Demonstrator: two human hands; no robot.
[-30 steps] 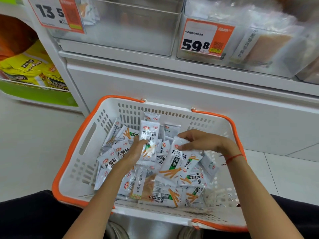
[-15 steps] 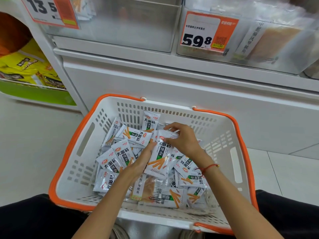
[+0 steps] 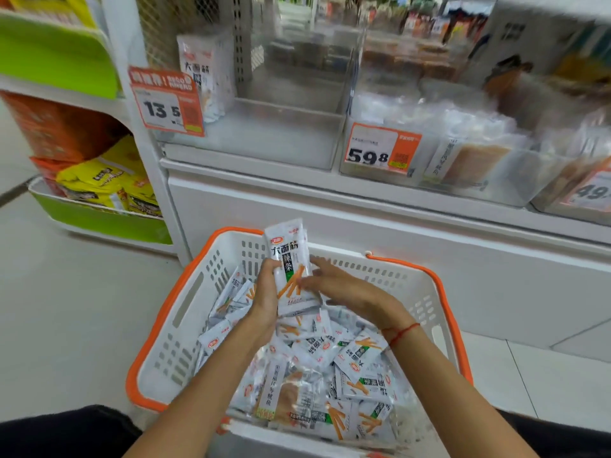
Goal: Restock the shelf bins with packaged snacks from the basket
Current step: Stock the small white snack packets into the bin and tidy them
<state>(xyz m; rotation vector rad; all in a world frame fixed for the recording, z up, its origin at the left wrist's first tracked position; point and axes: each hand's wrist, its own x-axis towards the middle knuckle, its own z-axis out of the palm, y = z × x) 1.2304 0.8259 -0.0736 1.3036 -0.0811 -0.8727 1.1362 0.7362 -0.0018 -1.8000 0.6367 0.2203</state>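
— What do we hold over the basket (image 3: 158,338)?

— Our left hand (image 3: 268,294) curls its fingers round an upright stack of snack packets (image 3: 288,259); our right hand (image 3: 344,290) lays straight fingers against its side.

— And the shelf?

— The clear bin (image 3: 264,140) behind the 13.5 tag (image 3: 165,104) holds a few packets at its left wall; more fill the basket.

pale tiled floor (image 3: 66,319), white shelving unit (image 3: 363,233) with plain base panel, green-edged side rack (image 3: 99,223) holding yellow bags (image 3: 99,180), orange price tags (image 3: 167,104), wire mesh back panel (image 3: 185,24), even indoor light
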